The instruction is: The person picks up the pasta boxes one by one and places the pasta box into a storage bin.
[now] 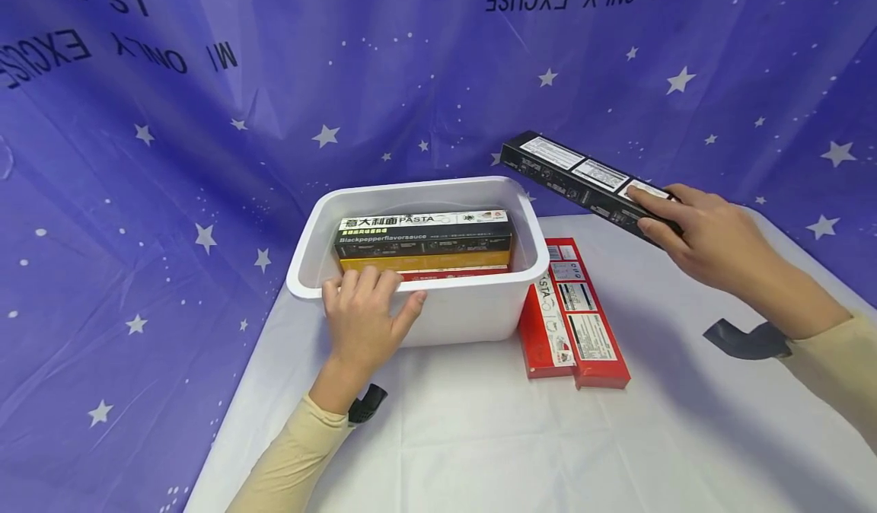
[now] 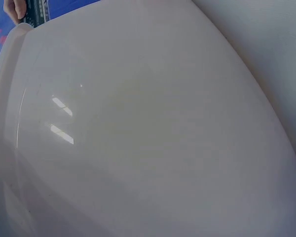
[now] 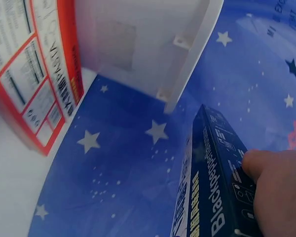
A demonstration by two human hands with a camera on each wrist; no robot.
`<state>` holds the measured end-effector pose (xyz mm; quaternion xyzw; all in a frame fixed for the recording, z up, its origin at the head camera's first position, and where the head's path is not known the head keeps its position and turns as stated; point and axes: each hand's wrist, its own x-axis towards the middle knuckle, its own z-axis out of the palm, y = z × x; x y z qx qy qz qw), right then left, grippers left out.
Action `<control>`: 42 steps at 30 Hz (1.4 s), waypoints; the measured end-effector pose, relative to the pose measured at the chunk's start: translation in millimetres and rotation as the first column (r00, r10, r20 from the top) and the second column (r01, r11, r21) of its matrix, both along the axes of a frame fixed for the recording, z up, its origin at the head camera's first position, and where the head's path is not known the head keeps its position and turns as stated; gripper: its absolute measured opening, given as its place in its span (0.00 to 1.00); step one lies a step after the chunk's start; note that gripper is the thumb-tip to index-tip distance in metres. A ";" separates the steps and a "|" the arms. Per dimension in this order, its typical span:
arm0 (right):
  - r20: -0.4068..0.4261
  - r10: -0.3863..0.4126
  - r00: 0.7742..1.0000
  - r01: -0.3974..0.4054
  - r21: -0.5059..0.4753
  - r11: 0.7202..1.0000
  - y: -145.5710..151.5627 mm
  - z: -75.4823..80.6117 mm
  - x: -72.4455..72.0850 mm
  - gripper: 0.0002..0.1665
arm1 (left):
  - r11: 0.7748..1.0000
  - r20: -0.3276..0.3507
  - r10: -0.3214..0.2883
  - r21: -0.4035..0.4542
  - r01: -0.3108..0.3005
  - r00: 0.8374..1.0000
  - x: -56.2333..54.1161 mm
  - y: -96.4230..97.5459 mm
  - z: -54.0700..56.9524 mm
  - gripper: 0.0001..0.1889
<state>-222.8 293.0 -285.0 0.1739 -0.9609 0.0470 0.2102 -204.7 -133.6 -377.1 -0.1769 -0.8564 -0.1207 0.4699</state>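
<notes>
My right hand [image 1: 715, 235] grips one end of a black pasta box [image 1: 582, 178], held in the air to the right of a white plastic bin [image 1: 438, 315]. In the right wrist view the thumb lies along the side of this black box [image 3: 219, 173], which reads "Blackpepper". My left hand [image 1: 363, 315] rests on the bin's near rim, fingers over the edge and thumb outside. Inside the bin stand a black pasta box [image 1: 425, 235], a yellow box [image 1: 425, 260] and a red box [image 1: 452, 274], side by side. The left wrist view is mostly filled by the bin's outer wall [image 2: 153, 123].
Two red pasta boxes [image 1: 575, 323] lie side by side on the white tablecloth [image 1: 466, 429], close against the bin's right side. A purple-blue curtain [image 1: 425, 79] with white stars hangs behind and to the left of the table.
</notes>
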 end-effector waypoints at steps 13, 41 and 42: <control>-0.007 0.252 0.968 -0.252 0.047 0.967 -61.3 22.4 -17.7 0.29 | 1.000 -0.005 0.005 -0.001 -0.005 1.000 -0.6 -0.2 -0.7 0.35; 0.071 0.586 0.807 -0.590 0.151 0.793 -159.7 13.2 -44.5 0.23 | 1.000 0.001 0.019 -0.006 -0.019 1.000 -1.0 1.1 0.0 0.35; 0.081 0.588 0.805 -0.593 0.158 0.789 -163.0 13.0 -45.0 0.23 | 1.000 0.006 0.019 -0.005 -0.019 1.000 -0.9 1.0 0.0 0.34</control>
